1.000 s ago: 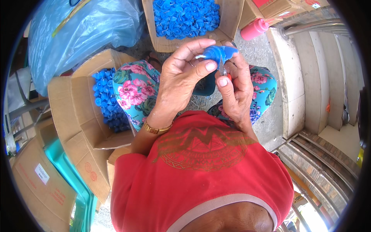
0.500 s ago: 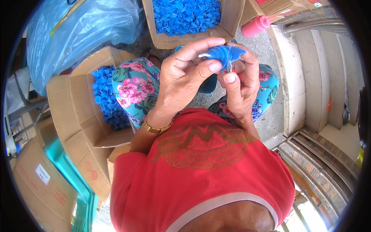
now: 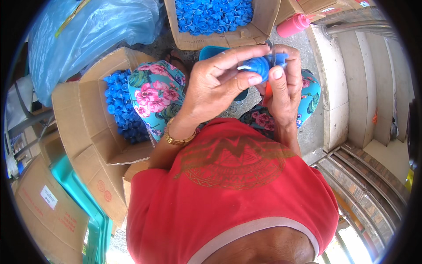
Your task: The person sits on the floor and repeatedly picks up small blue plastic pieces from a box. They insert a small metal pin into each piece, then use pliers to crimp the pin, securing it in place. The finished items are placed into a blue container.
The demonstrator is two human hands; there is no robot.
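Note:
My left hand (image 3: 211, 86) pinches a small round blue plastic piece (image 3: 257, 67) with a pale tip between thumb and fingers. Against its right side, my right hand (image 3: 288, 86) is closed, with the thumb pressed near a blue flap (image 3: 280, 60) at the piece's edge. Part of an orange-handled tool (image 3: 266, 94) shows under the right hand; its working end is hidden now. Both hands are raised over my lap. Below and behind them is a teal container (image 3: 210, 53), partly covered by the left hand.
A cardboard box (image 3: 259, 37) at the far side holds many blue pieces (image 3: 213, 15). Another open box (image 3: 74, 114) at left holds more blue pieces (image 3: 119, 103). A pink bottle (image 3: 293, 25) lies at far right, near steps (image 3: 358, 88) and metal railings (image 3: 369, 198). Blue plastic sheeting (image 3: 92, 44) fills the far left.
Both hands have shifted slightly right with the blue piece. The right thumb has moved up onto its edge, and the metal tip seen earlier beside the piece is out of sight.

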